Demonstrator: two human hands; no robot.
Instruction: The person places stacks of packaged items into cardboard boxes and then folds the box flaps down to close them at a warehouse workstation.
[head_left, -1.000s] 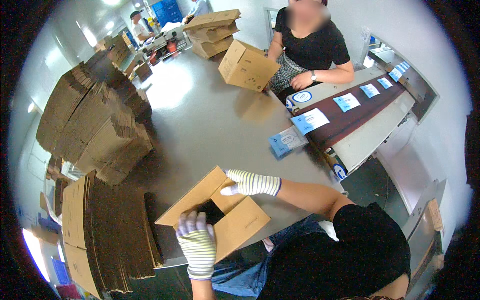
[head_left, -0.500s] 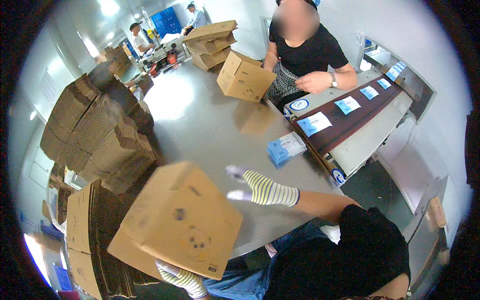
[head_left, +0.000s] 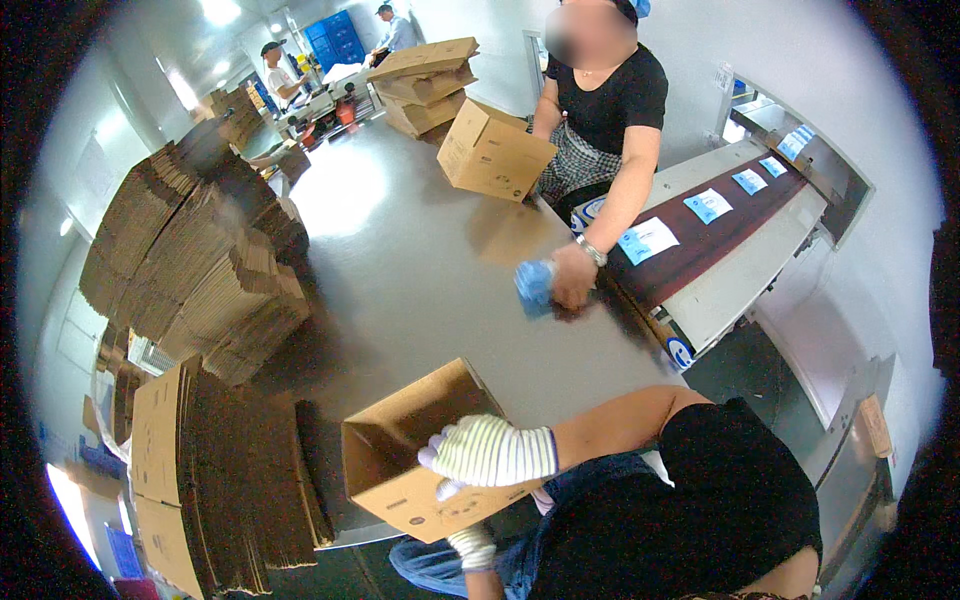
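Lowered since the earlier frame, the open brown cardboard box (head_left: 410, 460) sits at the grey counter's (head_left: 420, 270) near edge (mouth sideways); right hand (head_left: 487, 452) fingers clamped on its rim, left hand (head_left: 470, 543) fingers hidden beneath, grip impossible to tell.

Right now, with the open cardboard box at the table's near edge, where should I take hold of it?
Grip the open cardboard box by its two opposite side walls, coming from the near edge of the table. Its mouth tilts up and away, so the thin flaps would bend. The right hand already rests on its near wall.
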